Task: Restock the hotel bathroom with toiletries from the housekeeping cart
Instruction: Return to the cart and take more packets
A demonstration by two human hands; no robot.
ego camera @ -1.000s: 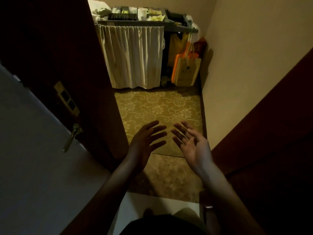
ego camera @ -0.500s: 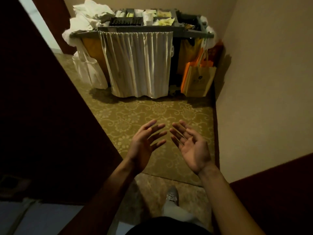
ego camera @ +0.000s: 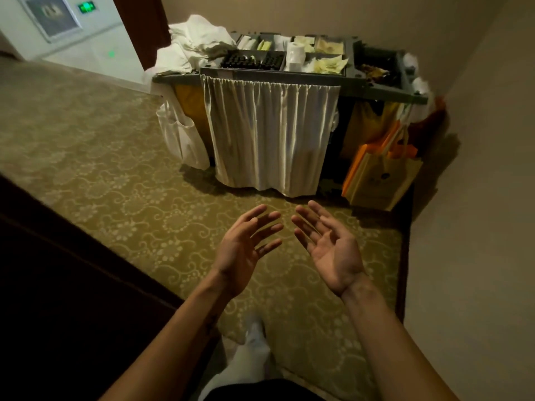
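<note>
Both hands are empty and spread: the left hand [ego camera: 241,250] and the right hand [ego camera: 333,250] hang palms inward, fingers apart, above the patterned carpet [ego camera: 121,180]. The housekeeping cart [ego camera: 289,79] stands well ahead against the wall, a white curtain [ego camera: 269,134] across its front. Its top tray holds a white paper roll [ego camera: 296,56] and what look like packeted toiletries [ego camera: 330,65], dim and hard to make out.

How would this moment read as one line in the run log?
phase: approaching cart | left hand: open, empty | right hand: open, empty, palm up | housekeeping cart: ahead, by wall | toiletries: not yet picked
</note>
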